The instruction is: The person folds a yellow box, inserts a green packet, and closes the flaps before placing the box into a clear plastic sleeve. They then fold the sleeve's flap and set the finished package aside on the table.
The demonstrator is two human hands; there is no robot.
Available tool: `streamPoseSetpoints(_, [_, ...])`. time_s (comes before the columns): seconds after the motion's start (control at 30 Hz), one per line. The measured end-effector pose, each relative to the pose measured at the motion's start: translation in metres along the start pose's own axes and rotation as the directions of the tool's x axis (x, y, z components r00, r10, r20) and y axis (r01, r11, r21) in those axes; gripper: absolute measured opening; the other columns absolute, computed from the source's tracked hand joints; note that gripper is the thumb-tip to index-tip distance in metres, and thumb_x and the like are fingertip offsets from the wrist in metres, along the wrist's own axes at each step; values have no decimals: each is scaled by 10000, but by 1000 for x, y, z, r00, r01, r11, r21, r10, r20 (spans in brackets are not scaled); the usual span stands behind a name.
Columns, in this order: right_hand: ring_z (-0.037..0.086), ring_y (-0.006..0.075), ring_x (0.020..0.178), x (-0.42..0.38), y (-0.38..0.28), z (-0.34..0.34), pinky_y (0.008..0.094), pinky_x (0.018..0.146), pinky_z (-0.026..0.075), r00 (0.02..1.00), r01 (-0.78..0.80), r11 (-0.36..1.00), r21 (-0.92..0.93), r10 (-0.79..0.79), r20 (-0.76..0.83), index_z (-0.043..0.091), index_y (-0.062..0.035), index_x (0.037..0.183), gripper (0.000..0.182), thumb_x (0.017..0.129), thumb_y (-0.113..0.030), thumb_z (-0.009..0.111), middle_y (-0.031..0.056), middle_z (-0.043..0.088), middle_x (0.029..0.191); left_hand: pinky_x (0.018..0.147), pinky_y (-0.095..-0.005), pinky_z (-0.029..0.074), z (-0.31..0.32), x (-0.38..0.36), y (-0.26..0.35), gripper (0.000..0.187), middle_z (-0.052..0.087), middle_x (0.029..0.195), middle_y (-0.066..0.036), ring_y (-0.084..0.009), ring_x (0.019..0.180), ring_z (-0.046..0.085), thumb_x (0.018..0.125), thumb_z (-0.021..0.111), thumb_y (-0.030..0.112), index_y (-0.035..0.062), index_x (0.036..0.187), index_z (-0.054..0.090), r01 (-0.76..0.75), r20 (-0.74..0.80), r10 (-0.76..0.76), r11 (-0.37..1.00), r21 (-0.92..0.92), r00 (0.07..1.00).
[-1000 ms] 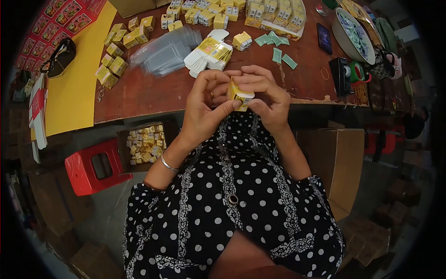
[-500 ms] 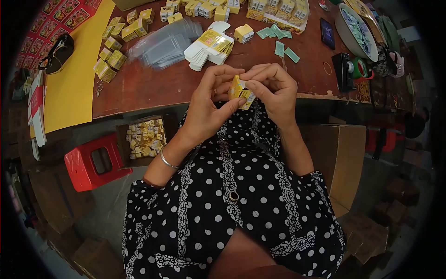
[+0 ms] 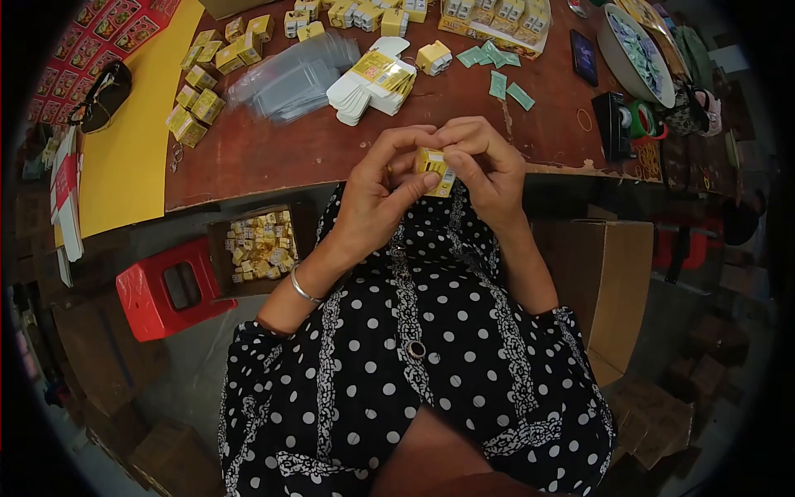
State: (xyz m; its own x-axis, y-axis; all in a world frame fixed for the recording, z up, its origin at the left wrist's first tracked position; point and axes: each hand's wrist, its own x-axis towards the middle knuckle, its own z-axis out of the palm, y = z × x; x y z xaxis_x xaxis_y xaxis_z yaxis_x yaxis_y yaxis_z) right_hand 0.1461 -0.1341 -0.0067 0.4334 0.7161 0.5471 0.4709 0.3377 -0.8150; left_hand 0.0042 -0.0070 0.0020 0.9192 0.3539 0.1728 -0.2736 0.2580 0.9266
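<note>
Between my two hands, just in front of the table edge, is a small yellow printed carton (image 3: 432, 168) with a barcode on one side. My left hand (image 3: 383, 184) grips it from the left, its thumb pressed on the lower face. From the right, my right hand (image 3: 489, 170) pinches its upper edge between thumb and fingers. Fingers hide the carton's far side and much of its top. Beyond my hands lies a stack of flat yellow-and-white cartons (image 3: 385, 80), beside a pile of clear plastic sleeves (image 3: 290, 87).
Several green sachets (image 3: 498, 84) and a small yellow box (image 3: 433, 58) lie on the red-brown table (image 3: 546, 137). A phone (image 3: 584, 58), a sachet bowl (image 3: 617, 50) and a tape dispenser (image 3: 613, 124) stand right. Below left are a red stool (image 3: 145, 290) and a filled box (image 3: 261, 244).
The carton has turned from a tilted position to a more upright one, its top now looking squared off. My right hand has shifted slightly left, fingers closer to my left hand's.
</note>
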Motion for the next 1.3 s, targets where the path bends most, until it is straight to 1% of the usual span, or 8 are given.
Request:
streamPoseSetpoints(0.07, [609, 257, 1170, -2, -3, 3, 342, 966, 505, 997, -76, 977, 201, 81, -16, 655, 15, 984, 101, 906, 68, 692, 165, 682, 1183, 957, -267, 537, -2, 0, -2, 364, 480, 1447, -106, -161, 1215, 609, 976, 618, -72, 8, 1313, 505, 2, 0, -2, 1000, -21, 1000])
streamPoseSetpoints(0.6, [603, 285, 1262, -4, 3, -8, 401, 1038, 496, 999, -22, 996, 82, 20, 30, 704, 6, 1094, 218, 879, -13, 734, 172, 694, 1253, 936, -268, 533, -17, 3, 4, 107, 490, 1408, -107, -151, 1196, 585, 967, 628, -52, 11, 1053, 628, -74, 3, 74, 985, 154, 997])
streamPoseSetpoints(0.67, [572, 305, 1294, -2, -7, -6, 405, 989, 543, 959, -160, 938, 306, 221, -176, 646, 37, 1182, 254, 990, -129, 644, 230, 619, 1348, 939, -314, 539, -36, 13, 12, 127, 535, 1366, -127, -200, 1191, 600, 947, 679, 4, 36, 1066, 645, -207, -28, 280, 770, 604, 960])
streamPoseSetpoints(0.77, [647, 241, 1157, -5, 6, -30, 367, 916, 579, 908, -247, 949, 197, 297, -295, 625, 37, 1226, 283, 1036, -171, 590, 189, 671, 1254, 918, -350, 525, -92, 39, 33, 194, 579, 1328, -130, -262, 1127, 626, 896, 752, 79, 71, 1076, 681, -146, -271, 436, 713, 686, 858])
streamPoseSetpoints(0.93, [680, 136, 960, -27, 36, -35, 266, 810, 562, 841, -430, 887, 168, 461, -284, 645, 26, 1200, 217, 1046, -112, 581, 106, 722, 1101, 937, -360, 513, -220, 95, 56, 282, 599, 1260, -147, -290, 1114, 618, 926, 736, 214, 71, 1159, 668, -22, -271, 496, 506, 862, 825])
streamPoseSetpoints(1.03, [679, 137, 929, -38, 46, -30, 262, 792, 558, 831, -449, 879, 162, 477, -286, 654, 16, 1193, 221, 1048, -138, 590, 100, 725, 1075, 953, -410, 514, -225, 113, 64, 448, 647, 1161, -139, -315, 1051, 638, 925, 736, 294, 82, 1301, 615, 54, -21, 670, -28, 998, 742])
streamPoseSetpoints(1.17, [677, 126, 908, -43, 56, -28, 255, 790, 553, 805, -488, 857, 165, 515, -295, 664, 15, 1175, 208, 1049, -131, 588, 90, 727, 1053, 867, -425, 555, -165, 108, 33, 486, 705, 1086, -161, -332, 997, 686, 901, 766, 327, 59, 1279, 622, -9, -155, 438, 349, 937, 885])
streamPoseSetpoints(1.3, [671, 110, 886, -45, 59, -28, 244, 782, 544, 799, -508, 849, 147, 528, -287, 667, 18, 1166, 194, 1047, -113, 586, 79, 729, 1034, 845, -455, 567, -93, 105, -2, 632, 704, 1074, -197, -363, 1018, 686, 804, 831, 437, 14, 1221, 613, -1, -25, 227, 112, 994, 973])
